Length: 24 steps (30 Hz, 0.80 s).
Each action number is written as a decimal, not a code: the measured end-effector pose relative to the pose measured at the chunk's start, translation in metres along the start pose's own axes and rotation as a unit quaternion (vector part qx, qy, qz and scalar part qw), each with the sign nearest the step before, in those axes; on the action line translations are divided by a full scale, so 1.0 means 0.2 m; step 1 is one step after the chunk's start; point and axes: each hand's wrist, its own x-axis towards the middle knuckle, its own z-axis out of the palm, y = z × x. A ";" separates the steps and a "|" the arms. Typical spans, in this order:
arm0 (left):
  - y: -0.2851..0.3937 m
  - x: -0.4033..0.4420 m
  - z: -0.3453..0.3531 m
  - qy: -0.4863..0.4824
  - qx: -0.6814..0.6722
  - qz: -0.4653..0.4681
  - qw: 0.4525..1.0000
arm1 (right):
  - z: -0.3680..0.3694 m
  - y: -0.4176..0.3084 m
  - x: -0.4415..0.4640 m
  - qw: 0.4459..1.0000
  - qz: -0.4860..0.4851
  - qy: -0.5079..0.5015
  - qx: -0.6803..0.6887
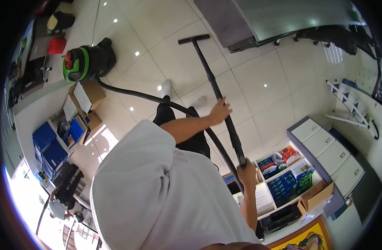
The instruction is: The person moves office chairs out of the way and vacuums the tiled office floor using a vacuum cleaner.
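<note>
A black vacuum wand (pixel 207 68) slants across the middle of the view, its flat floor head (pixel 194 39) lying on the tiles. My left hand (pixel 219 112) is closed loosely around the middle of the wand, some fingertips showing past its far side. Lower down, my right hand (pixel 247 173) grips the wand's upper end. From the black and green vacuum cleaner (pixel 90 60) at the upper left, a black hose (pixel 134 93) runs across my legs and beneath my left forearm. Past there it continues beside the wand toward my right forearm.
A grey desk (pixel 224 21) stands at the top right. At right are a white folding stepladder (pixel 348 102) and drawers (pixel 324 143). Open shelves (pixel 274 177) hold packets near my right arm. Boxes (pixel 91 95) and blue binders (pixel 51 143) line the left. Another person (pixel 59 206) is at lower left.
</note>
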 end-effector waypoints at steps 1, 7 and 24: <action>0.09 -0.06 -0.04 0.003 -0.020 0.017 1.000 | -0.05 0.03 -0.10 1.000 0.003 -0.003 -0.016; -0.11 -0.16 -0.16 0.017 -0.031 -0.006 0.999 | -0.07 -0.12 -0.01 0.997 -0.041 -0.013 -0.064; -0.59 -0.63 -0.38 0.062 -0.052 -0.138 0.987 | 0.02 -0.75 0.09 0.956 -0.178 -0.070 -0.224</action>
